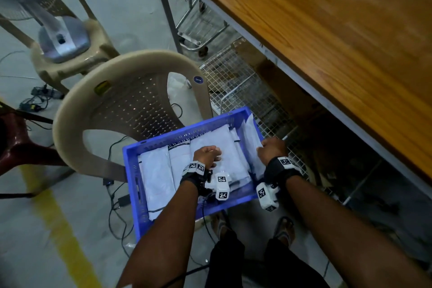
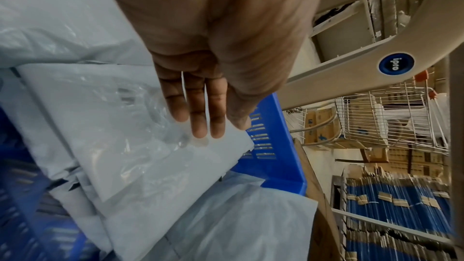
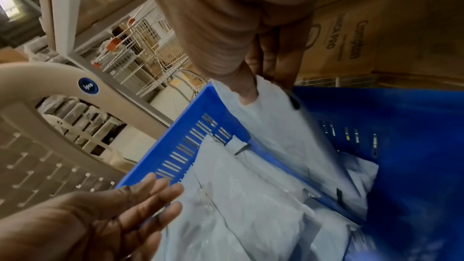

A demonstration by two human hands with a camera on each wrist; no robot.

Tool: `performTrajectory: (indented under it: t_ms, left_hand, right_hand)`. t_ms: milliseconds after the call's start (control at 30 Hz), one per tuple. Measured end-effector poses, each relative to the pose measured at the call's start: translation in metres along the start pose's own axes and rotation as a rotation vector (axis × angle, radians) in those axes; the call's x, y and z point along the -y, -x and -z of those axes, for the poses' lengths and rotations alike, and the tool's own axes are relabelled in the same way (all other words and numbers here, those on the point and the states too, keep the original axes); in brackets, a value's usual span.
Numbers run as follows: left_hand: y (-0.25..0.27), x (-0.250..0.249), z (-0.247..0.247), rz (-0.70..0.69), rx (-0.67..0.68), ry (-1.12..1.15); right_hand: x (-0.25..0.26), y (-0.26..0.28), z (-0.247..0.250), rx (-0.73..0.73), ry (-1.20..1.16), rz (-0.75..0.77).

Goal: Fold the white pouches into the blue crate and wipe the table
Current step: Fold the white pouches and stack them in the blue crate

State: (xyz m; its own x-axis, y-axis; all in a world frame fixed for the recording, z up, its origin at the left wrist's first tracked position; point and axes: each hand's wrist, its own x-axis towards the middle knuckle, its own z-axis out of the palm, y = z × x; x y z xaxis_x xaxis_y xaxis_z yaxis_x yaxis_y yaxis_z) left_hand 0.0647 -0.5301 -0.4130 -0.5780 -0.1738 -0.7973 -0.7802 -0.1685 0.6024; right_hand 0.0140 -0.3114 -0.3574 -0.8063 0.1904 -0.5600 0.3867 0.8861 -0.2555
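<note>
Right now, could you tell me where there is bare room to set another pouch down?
The wooden table top is bare in view. The blue crate is crowded: white pouches cover its floor, the left hand flat on them, the right hand pinching one upright.

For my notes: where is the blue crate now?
In the head view the crate rests on the beige chair, left of the wooden table, holding white pouches.

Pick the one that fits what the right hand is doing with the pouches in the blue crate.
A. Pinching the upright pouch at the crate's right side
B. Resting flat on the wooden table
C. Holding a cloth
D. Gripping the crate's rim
A: the right hand pinches the top edge of the upright white pouch standing against the right wall of the blue crate.
</note>
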Motion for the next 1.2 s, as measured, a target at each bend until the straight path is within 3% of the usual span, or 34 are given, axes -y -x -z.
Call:
performTrajectory:
  t_ms: [200,467,633,767,900,1200]
  left_hand:
    - [-0.009,0.009,0.011,-0.022,-0.002,-0.041]
    - [-0.035,0.028,0.023,-0.112,-0.092,-0.213]
    - [-0.021,0.029,0.016,-0.091,-0.107,-0.222]
    - [0.010,0.006,-0.002,-0.147,-0.080,-0.230]
    - [0.060,-0.044,-0.041,-0.244,-0.052,-0.218]
    - [0.199,-0.150,-0.176,-0.733,0.098,-0.261]
  right_hand:
    - [0.005,0.000,-0.017,0.025,0.020,0.001]
    - [0.005,-0.013,-0.047,-0.038,-0.131,0.024]
    - [-0.006,-0.005,-0.040,-0.021,-0.130,0.091]
    - [-0.015,0.021,-0.004,-0.046,-0.246,0.213]
    - [-0.027,0.065,0.065,-0.267,-0.484,0.227]
    - [-0.115,0.136,0.218,-0.626,-0.847,0.225]
